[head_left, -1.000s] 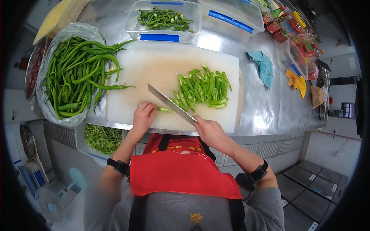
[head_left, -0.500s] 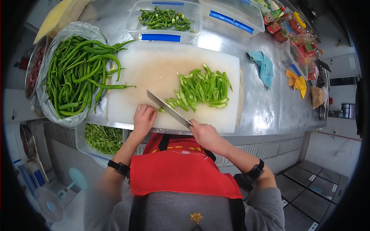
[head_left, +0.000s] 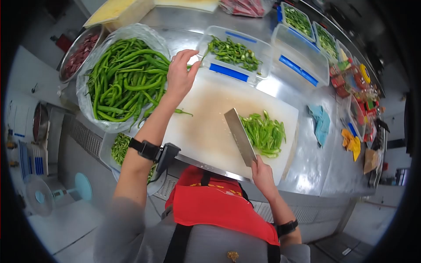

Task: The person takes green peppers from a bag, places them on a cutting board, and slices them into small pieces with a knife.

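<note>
Clasping the knife [head_left: 239, 133] by its handle, the right grip [head_left: 263, 174] is low and right of centre in the frame, the blade just beside the cut peppers [head_left: 267, 133] on the board [head_left: 206, 109]. The left grip [head_left: 180, 78], fingers bent, is at upper centre-left, between the whole peppers [head_left: 123, 83] and the box [head_left: 229, 72]; whether it holds anything, I cannot tell. At right, a blue cloth [head_left: 320, 125] lies on the worktop [head_left: 305, 168].
</note>
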